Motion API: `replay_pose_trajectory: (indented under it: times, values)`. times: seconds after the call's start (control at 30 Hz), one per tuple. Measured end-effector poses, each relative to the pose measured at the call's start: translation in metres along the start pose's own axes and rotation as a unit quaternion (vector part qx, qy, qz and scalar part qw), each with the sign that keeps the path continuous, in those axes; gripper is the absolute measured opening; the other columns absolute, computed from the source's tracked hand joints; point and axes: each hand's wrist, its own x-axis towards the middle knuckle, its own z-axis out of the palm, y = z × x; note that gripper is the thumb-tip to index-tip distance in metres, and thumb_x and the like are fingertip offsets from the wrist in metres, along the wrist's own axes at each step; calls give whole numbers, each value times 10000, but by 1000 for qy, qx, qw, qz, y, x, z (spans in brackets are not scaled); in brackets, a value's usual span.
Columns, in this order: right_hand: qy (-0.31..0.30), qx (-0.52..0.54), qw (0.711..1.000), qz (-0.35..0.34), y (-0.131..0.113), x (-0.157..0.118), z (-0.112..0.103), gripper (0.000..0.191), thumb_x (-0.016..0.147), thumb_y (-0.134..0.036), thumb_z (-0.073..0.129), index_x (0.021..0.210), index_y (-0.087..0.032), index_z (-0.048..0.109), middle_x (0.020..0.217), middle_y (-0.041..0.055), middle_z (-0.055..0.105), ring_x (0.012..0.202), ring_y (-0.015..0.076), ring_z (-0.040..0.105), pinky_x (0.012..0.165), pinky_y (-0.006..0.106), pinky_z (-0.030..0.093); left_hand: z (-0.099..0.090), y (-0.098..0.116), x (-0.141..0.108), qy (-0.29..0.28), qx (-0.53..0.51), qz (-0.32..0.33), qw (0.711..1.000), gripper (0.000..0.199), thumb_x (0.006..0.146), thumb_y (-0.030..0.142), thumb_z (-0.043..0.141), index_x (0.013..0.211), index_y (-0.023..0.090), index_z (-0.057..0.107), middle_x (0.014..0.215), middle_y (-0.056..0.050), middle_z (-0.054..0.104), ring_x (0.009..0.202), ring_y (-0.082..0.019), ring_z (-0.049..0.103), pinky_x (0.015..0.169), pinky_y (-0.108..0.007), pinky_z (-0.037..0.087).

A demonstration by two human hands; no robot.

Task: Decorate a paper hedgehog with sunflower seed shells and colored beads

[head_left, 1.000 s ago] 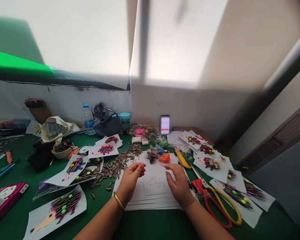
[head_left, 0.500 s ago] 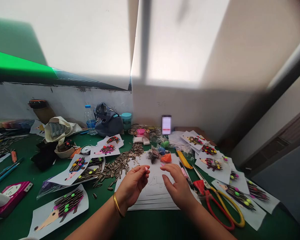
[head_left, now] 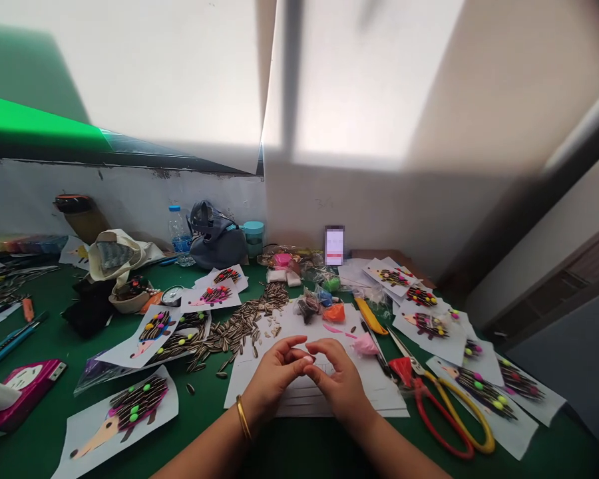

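Observation:
My left hand (head_left: 275, 372) pinches a small bit of pink modelling clay (head_left: 308, 359) at its thumb tip, partly hidden by the fingers. Against it comes my right hand (head_left: 340, 379), its thumb at the bit and its index finger curved apart from the thumb. Both hands hover over a stack of white paper (head_left: 247, 379) with a pencil-drawn animal on the top sheet, now mostly covered. On that paper, right of my hands, lies a larger lump of pink clay (head_left: 365, 344). Thin pink strips (head_left: 332, 328) lie just beyond my fingers.
Sunflower seeds (head_left: 244, 322) are heaped left of the paper. Red-and-yellow scissors (head_left: 442, 412) and a yellow-handled cutter (head_left: 371, 316) lie right. Hedgehog collages (head_left: 124, 416) lie on both sides. Bagged orange clay (head_left: 333, 313) and a propped phone (head_left: 334, 246) stand behind.
My right hand has moved left and my left hand slightly right and down, so their fingertips now meet at the pink bit. The larger pink lump has come into clear view.

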Motion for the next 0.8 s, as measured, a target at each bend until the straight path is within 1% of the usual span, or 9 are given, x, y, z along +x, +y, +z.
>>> replay_pose_trajectory:
  times: [0.2,0.27,0.33,0.4,0.47,0.53,0.63,0.73,0.8]
  values:
    - [16,-19,999,-20,2,1,-4,118,873,-301,632,951,-266,714,915,49,634,881,198,613,795,345,538,0,1,0,-5,28,-7,1000,552,662,359,815,1143,169,624,897,-61,694,774,-146,619,781,-303,472]
    - [19,-23,999,-31,2,1,-3,109,873,-287,630,938,-262,714,914,53,624,890,202,602,793,354,534,0,3,-1,-3,74,7,997,458,662,399,803,1030,161,669,882,-58,695,759,-147,608,728,-277,466]
    - [16,-25,999,-40,2,-1,-2,105,879,-273,621,928,-261,713,921,59,613,906,209,588,793,366,527,-1,5,-1,-19,136,22,990,356,699,456,755,870,149,699,795,-47,690,725,-148,595,681,-260,453]
    - [12,-33,998,-46,2,-1,-2,106,883,-260,615,914,-270,716,933,59,602,921,213,576,803,377,517,-1,6,-1,-42,183,27,982,355,747,501,691,764,146,701,700,-36,674,688,-149,585,670,-261,446]
    - [5,-44,998,-47,3,-1,-2,112,884,-247,612,902,-281,717,947,54,598,939,213,567,833,389,504,-2,7,-1,-50,203,30,978,377,770,520,655,731,147,699,647,-28,660,664,-150,578,674,-264,445]
    - [-3,-50,998,-47,2,0,-3,128,867,-247,634,970,-283,700,978,55,600,965,220,559,863,400,495,-4,7,1,-38,209,35,976,372,769,517,656,725,149,690,645,-23,658,662,-150,576,675,-263,445]
    - [-13,-40,998,-46,0,1,-5,281,836,-261,668,1115,-260,632,1039,71,600,1005,232,547,889,409,489,-7,5,3,-18,226,55,972,354,770,502,660,714,152,665,655,-14,647,662,-146,567,675,-260,443]
    - [-23,-27,999,-39,-2,2,-6,119,884,-249,595,991,-241,646,1009,68,605,994,221,552,883,397,486,-9,4,3,-25,265,80,961,371,818,502,600,691,156,640,648,-15,630,655,-149,562,675,-267,445]
    - [-20,-22,999,-34,-2,2,-6,92,907,-238,552,896,-232,643,974,63,608,974,212,558,868,385,486,-9,3,1,-28,312,107,944,385,856,498,550,691,161,636,672,-26,634,677,-158,569,691,-277,446]
